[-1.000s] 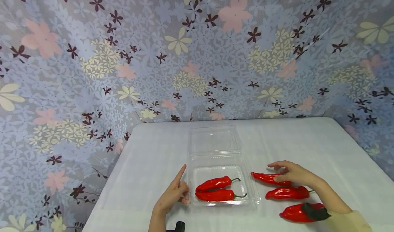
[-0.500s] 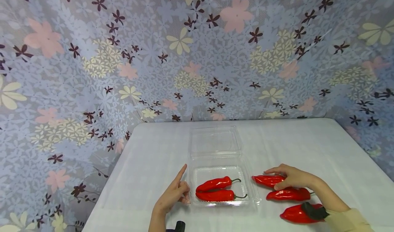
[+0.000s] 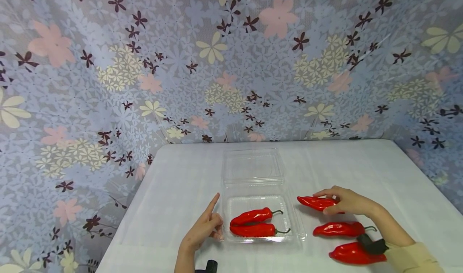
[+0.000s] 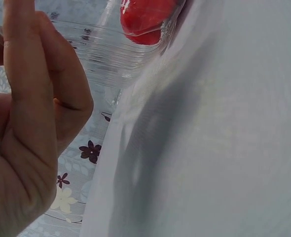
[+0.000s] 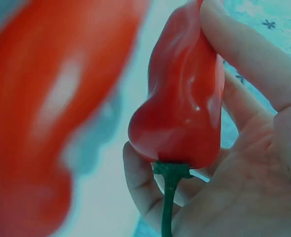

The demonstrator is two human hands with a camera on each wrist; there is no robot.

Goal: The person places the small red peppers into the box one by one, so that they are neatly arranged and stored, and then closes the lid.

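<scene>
My right hand [image 3: 352, 202] grips a red pepper [image 3: 314, 202], thumb on one side and fingers on the other. Its smooth red body and green stem fill the middle of the right wrist view. My left hand [image 3: 202, 228] stays beside the left edge of a clear plastic clamshell box [image 3: 253, 190]. The index finger points forward and the others are bent near the rim; whether they pinch it is hidden. Two red peppers [image 3: 253, 229] lie in the box with stems to the right. In the left wrist view, one pepper [image 4: 145, 19] shows through the box wall.
Another red pepper [image 3: 338, 228] lies on the white table [image 3: 188, 172] below the right hand. Closer to me is one more red pepper [image 3: 354, 253], partly covered by the dark wrist strap. The box's lid [image 3: 251, 164] lies open toward the flowered cloth [image 3: 224, 64] behind.
My right hand first hovers over the pepper, comes down on it, then grips it and shifts it slightly away from me, off the pepper below. The left hand has stayed still.
</scene>
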